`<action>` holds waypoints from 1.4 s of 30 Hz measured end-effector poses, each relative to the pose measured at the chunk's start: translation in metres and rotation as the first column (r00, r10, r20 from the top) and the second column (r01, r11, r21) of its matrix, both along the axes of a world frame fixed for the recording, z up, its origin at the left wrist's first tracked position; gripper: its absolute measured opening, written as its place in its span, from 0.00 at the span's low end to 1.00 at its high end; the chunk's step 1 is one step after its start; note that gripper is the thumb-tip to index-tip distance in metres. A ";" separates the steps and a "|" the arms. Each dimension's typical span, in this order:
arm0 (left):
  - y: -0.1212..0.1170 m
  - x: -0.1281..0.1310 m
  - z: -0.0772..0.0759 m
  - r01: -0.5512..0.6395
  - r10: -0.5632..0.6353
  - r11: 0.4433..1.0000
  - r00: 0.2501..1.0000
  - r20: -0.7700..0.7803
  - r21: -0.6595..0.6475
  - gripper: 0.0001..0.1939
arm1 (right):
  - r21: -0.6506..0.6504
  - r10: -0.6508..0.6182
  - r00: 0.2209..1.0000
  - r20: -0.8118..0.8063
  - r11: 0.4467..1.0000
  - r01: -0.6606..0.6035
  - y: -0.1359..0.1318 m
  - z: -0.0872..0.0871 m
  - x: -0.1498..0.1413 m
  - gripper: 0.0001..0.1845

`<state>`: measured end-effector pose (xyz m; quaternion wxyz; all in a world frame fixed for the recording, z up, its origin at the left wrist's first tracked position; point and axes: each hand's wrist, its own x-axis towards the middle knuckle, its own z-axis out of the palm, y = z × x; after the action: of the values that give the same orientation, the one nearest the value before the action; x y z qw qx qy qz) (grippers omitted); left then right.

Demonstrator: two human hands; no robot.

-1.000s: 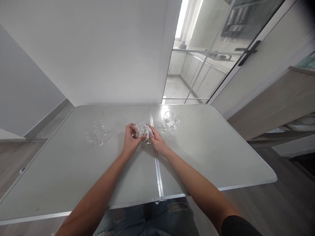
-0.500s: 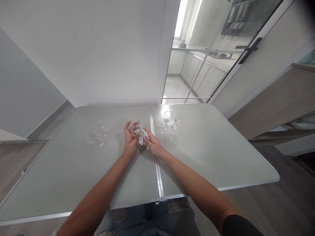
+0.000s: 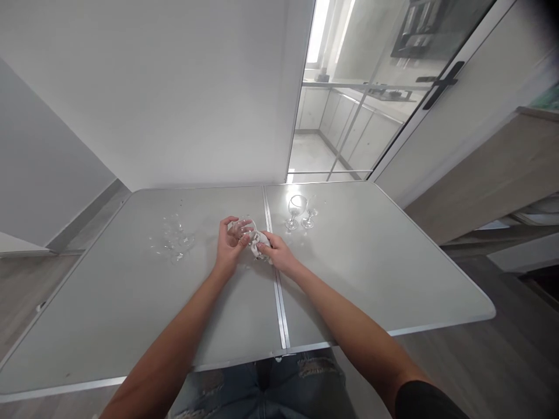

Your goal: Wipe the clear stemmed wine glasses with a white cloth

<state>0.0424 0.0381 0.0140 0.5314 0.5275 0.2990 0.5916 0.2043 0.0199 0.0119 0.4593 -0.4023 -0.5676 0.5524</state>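
At the wearer's twelve o'clock, the left hand (image 3: 229,242) cupped a clear glass (image 3: 247,223) — seemingly light, slick, fragile (best cradled round the bowl) — while the right hand (image 3: 278,252) pinched white cloth (image 3: 258,243) at its four o'clock.

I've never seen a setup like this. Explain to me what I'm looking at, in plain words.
There is no machine here: these are a person's own two bare hands. The view comes from a camera worn on the head, looking forward and down, so the forearms reach in from the bottom.

The left hand holds a clear glass around its bowl. The right hand grips a white cloth against the glass's lower part, which is mostly hidden.

On the pale table, beyond the hands and to the right, stand two stemmed glasses. To the left is a group of clear glassware, too faint to count.
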 end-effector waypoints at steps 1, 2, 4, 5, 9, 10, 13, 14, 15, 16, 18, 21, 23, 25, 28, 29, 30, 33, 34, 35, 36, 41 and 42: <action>0.002 -0.002 -0.001 -0.008 0.008 1.000 1.000 0.012 -0.007 0.36 | -0.003 -0.014 1.000 -0.018 1.000 0.014 0.001 0.001 0.002 0.18; 0.003 -0.004 -0.001 -0.018 0.019 1.000 1.000 0.025 -0.016 0.38 | 0.016 -0.052 0.998 -0.024 0.998 0.052 0.002 0.002 0.004 0.18; 0.004 -0.007 -0.002 -0.029 0.031 0.999 0.998 0.046 -0.032 0.40 | 0.117 -0.208 0.978 -0.013 0.971 0.208 0.003 0.003 0.008 0.18; 0.004 -0.007 -0.002 -0.025 0.027 0.999 0.998 0.054 -0.034 0.40 | 0.180 -0.307 0.952 -0.004 0.936 0.303 0.003 0.004 0.010 0.18; 0.001 -0.005 0.000 0.001 -0.001 1.000 0.999 0.052 0.002 0.40 | 0.299 -0.465 0.885 0.023 0.848 0.438 0.002 0.006 0.015 0.21; 0.001 -0.004 0.000 -0.005 0.004 1.000 0.999 0.048 0.010 0.40 | 0.281 -0.421 0.907 0.027 0.874 0.397 0.001 0.007 0.016 0.21; 0.000 -0.003 0.000 -0.037 0.036 0.999 0.998 0.053 0.018 0.40 | 0.220 -0.204 0.978 0.044 0.957 0.190 -0.004 0.011 0.015 0.20; 0.000 -0.002 -0.001 -0.046 0.045 0.999 0.997 0.062 0.019 0.40 | 0.217 -0.147 0.987 0.066 0.968 0.129 -0.006 0.013 0.014 0.21; 0.000 -0.002 -0.001 -0.051 0.049 0.998 0.996 0.074 0.021 0.40 | 0.227 -0.115 0.988 0.099 0.970 0.090 -0.007 0.014 0.014 0.22; 0.000 -0.002 -0.001 -0.051 0.049 0.998 0.995 0.086 0.022 0.39 | 0.240 -0.108 0.985 0.138 0.968 0.073 -0.008 0.016 0.013 0.24; 0.001 -0.002 -0.001 -0.047 0.044 0.999 0.993 0.109 0.024 0.38 | 0.252 -0.147 0.972 0.184 0.963 0.098 -0.009 0.018 0.013 0.26; 0.001 -0.003 0.000 -0.051 0.046 0.998 0.991 0.124 0.033 0.38 | 0.227 -0.241 0.959 0.148 0.952 0.204 -0.008 0.018 0.016 0.18; 0.001 -0.004 0.002 -0.057 0.051 0.997 0.991 0.120 0.047 0.38 | 0.261 -0.391 0.910 0.140 0.901 0.347 -0.007 0.017 0.020 0.17; 0.001 -0.005 0.004 -0.050 0.042 0.996 0.993 0.111 0.067 0.37 | 0.400 -0.607 0.773 0.184 0.765 0.506 -0.008 0.017 0.024 0.18; 0.000 -0.006 0.006 -0.012 0.003 0.995 0.996 0.088 0.098 0.37 | 0.598 -0.783 0.566 0.258 0.590 0.543 -0.010 0.017 0.027 0.18; 0.000 -0.006 0.007 0.002 -0.011 0.994 0.997 0.080 0.106 0.37 | 0.614 -0.773 0.563 0.293 0.604 0.508 -0.010 0.018 0.026 0.16; -0.001 -0.005 0.007 0.012 -0.021 0.994 0.997 0.075 0.113 0.37 | 0.596 -0.727 0.600 0.333 0.655 0.464 -0.011 0.018 0.024 0.13; -0.003 -0.002 0.007 0.015 -0.023 0.994 0.997 0.074 0.109 0.37 | 0.374 -0.405 0.841 0.359 0.888 0.269 -0.012 0.020 0.018 0.03; -0.004 -0.001 0.007 0.009 -0.016 0.995 0.997 0.077 0.101 0.37 | 0.271 -0.271 0.913 0.304 0.944 0.190 -0.012 0.021 0.016 0.06; -0.004 -0.001 0.007 -0.001 -0.007 0.996 0.997 0.083 0.093 0.37 | 0.172 -0.153 0.962 0.227 0.978 0.116 -0.012 0.022 0.014 0.10; -0.005 0.000 0.008 -0.009 0.001 0.996 0.996 0.090 0.084 0.37 | 0.087 -0.065 0.988 0.141 0.995 0.053 -0.012 0.022 0.013 0.13; -0.006 0.002 0.006 -0.010 0.004 0.999 0.989 0.147 0.039 0.36 | -0.048 0.069 0.997 -0.034 0.996 -0.071 -0.008 0.023 0.018 0.17; -0.007 0.003 0.005 0.000 -0.004 1.000 0.989 0.149 0.028 0.36 | -0.036 0.093 0.996 0.006 0.995 -0.093 -0.007 0.022 0.019 0.17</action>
<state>0.0452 0.0314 0.0190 0.5452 0.4896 0.2495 0.6331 0.2231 0.0129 0.0338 0.4237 -0.3854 -0.5775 0.5818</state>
